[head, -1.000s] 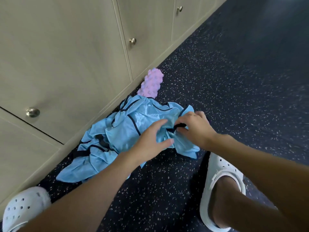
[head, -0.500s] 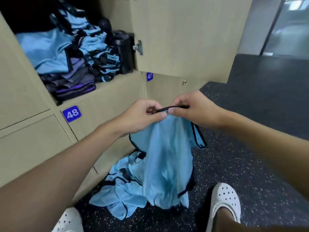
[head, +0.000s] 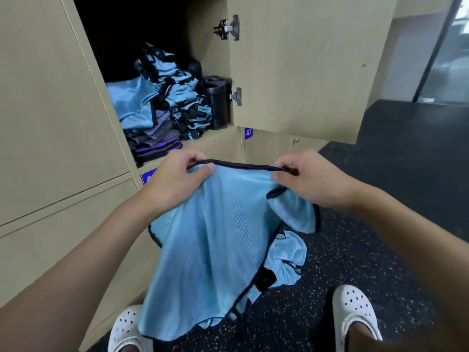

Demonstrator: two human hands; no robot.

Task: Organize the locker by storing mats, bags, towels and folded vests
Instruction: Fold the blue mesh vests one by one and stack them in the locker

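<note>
A light blue mesh vest with black trim hangs in front of me, stretched along its top edge. My left hand pinches the left end of that black edge, and my right hand pinches the right end. More blue vests lie crumpled on the floor behind the hanging one. The open locker above holds folded blue vests, a loose blue vest over dark purple folded cloth, and a black bag.
The locker door stands open to the right, with two metal hinges. Shut beige locker fronts fill the left; number tags 47 and a partly hidden one mark the lower row. My white clogs stand on the dark speckled floor.
I rose from the floor with the vest. My hands have drawn apart along its black top edge, spreading it wider, and the view sits closer to the open locker.
</note>
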